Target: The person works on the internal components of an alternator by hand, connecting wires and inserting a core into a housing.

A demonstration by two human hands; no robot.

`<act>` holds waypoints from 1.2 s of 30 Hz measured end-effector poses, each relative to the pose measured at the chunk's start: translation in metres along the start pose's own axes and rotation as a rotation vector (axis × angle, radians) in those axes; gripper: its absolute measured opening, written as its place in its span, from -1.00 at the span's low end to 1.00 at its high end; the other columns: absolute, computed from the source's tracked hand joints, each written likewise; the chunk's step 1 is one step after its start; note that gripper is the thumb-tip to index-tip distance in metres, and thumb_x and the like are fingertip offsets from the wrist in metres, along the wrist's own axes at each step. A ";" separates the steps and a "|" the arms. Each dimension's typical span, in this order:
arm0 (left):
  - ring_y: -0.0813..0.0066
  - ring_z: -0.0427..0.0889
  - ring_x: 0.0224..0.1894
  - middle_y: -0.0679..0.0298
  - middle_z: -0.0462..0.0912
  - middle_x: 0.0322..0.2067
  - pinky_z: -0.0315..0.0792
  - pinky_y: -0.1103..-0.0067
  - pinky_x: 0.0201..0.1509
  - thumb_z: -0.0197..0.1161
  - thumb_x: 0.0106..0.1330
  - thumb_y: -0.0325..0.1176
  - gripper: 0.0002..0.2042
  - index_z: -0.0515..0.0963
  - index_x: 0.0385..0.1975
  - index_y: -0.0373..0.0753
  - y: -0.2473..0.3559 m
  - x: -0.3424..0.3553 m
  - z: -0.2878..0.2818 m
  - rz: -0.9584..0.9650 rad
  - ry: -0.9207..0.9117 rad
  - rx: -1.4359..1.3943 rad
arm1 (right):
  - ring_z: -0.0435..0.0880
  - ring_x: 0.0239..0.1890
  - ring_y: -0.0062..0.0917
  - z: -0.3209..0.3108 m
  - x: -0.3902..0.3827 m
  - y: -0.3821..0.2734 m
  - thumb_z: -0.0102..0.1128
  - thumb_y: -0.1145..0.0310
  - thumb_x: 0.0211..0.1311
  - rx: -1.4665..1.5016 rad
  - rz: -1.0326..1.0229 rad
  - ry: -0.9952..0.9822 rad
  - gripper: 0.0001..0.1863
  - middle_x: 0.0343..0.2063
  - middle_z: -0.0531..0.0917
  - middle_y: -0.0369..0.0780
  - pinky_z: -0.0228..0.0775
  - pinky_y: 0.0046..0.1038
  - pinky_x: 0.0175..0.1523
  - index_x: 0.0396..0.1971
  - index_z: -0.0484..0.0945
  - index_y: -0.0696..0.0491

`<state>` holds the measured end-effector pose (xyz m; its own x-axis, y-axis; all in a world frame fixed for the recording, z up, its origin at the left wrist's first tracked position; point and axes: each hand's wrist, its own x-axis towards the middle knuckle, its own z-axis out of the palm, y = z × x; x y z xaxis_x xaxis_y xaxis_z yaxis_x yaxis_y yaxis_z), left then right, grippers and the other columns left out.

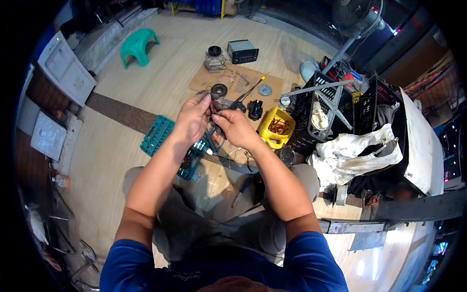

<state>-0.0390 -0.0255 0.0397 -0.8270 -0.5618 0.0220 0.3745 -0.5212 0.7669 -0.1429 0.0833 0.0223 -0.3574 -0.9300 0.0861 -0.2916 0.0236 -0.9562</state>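
Observation:
My left hand (193,118) and my right hand (233,126) meet over a cardboard sheet (265,78), fingers closed on a small red-and-dark piece (212,109), too hidden to name. Just above them lies a black ring-shaped part (219,90). A black plastic part (255,110) and a metal disc (264,90) are to their right, with a yellow container (267,130) of small coppery pieces nearby. An open teal tool case (152,135) lies below left of my hands, and a screwdriver (242,190) is on the floor between my legs.
Black crates (306,138) with white cloths (331,163) and metal bars stand at right, below a fan (351,17). A car stereo unit (242,51) and metal pulley assembly (215,61) sit at the back. A green stool (138,41) and white panels (65,68) are left.

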 end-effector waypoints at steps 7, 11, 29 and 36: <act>0.51 0.58 -0.29 0.19 0.61 -0.28 0.46 0.60 -0.17 -0.08 0.42 -0.44 -0.80 0.45 -0.16 -0.38 -0.002 -0.008 0.000 0.072 0.106 0.352 | 0.59 -0.49 -0.13 0.019 -0.007 -0.004 0.18 0.22 0.17 -0.160 -0.132 0.163 -0.70 -0.59 0.56 0.06 0.40 -0.27 -0.33 -0.40 0.57 0.21; 0.53 0.58 -0.30 0.20 0.60 -0.29 0.45 0.61 -0.19 -0.07 0.41 -0.44 -0.81 0.46 -0.17 -0.38 0.001 -0.016 -0.001 0.089 0.125 0.357 | 0.57 -0.48 -0.06 0.031 -0.007 -0.012 0.17 0.24 0.17 -0.319 -0.190 0.252 -0.71 -0.57 0.56 0.06 0.39 -0.22 -0.34 -0.50 0.55 0.21; 0.58 0.52 -0.27 0.29 0.54 -0.31 0.42 0.64 -0.20 0.01 0.42 -0.28 -0.79 0.44 -0.14 -0.28 -0.022 0.025 -0.063 -0.065 -0.007 0.114 | 0.62 -0.65 -0.34 0.023 -0.019 -0.019 0.14 0.34 0.19 0.185 -0.037 0.271 -0.73 -0.68 0.58 -0.07 0.48 -0.39 -0.49 -0.56 0.55 0.24; 0.46 0.55 -0.18 0.20 0.57 -0.20 0.41 0.55 -0.06 -0.10 0.46 -0.16 -0.66 0.43 -0.07 -0.33 -0.031 0.031 -0.088 -0.005 0.147 0.373 | 0.60 -0.32 -0.10 0.030 -0.009 0.000 0.18 0.24 0.09 -0.504 -0.155 0.241 -0.72 -0.49 0.60 0.02 0.45 -0.20 -0.18 -0.51 0.61 0.20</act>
<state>-0.0394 -0.0835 -0.0404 -0.7498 -0.6595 -0.0539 0.1699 -0.2707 0.9476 -0.1131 0.0806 0.0132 -0.4518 -0.8280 0.3320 -0.7217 0.1205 -0.6816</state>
